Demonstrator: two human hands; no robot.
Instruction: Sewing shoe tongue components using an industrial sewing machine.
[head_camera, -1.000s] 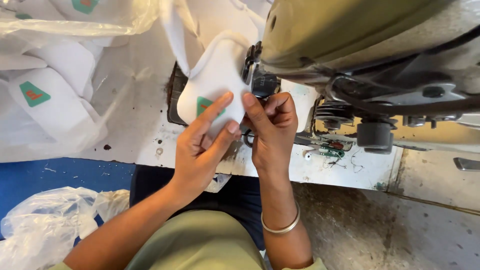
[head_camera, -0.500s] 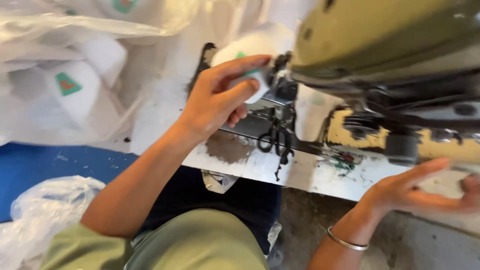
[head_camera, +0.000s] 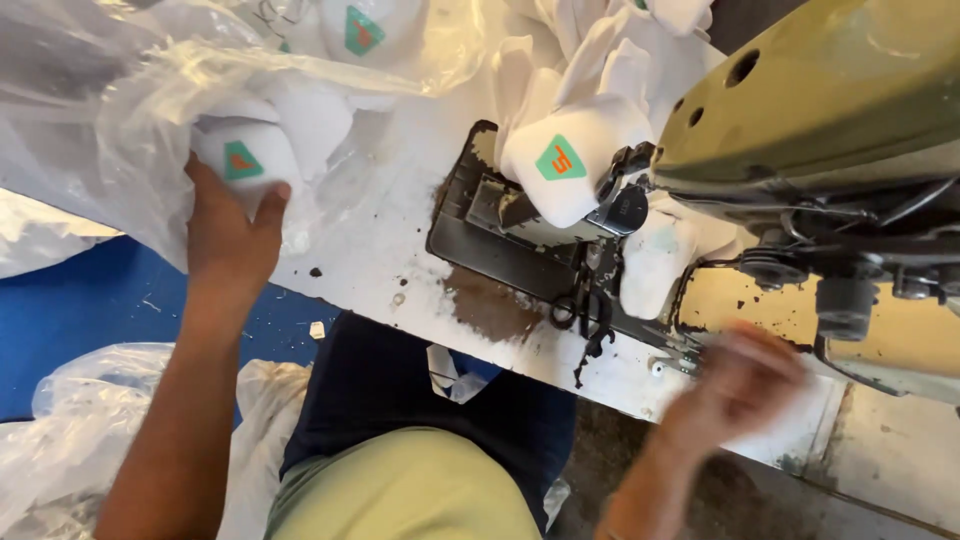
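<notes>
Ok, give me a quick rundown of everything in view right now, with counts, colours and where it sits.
sewing machine: one, olive green, upper right on the table
table: one, white, worn and chipped, across the middle
white fabric pieces: several, green patch with orange mark; one at the machine, others upper left
clear plastic bag: one, upper left, over the pieces
scissors: one, black, by the machine base
left hand: grips a white piece at the bag
right hand: blurred, lower right, holds nothing visible
</notes>
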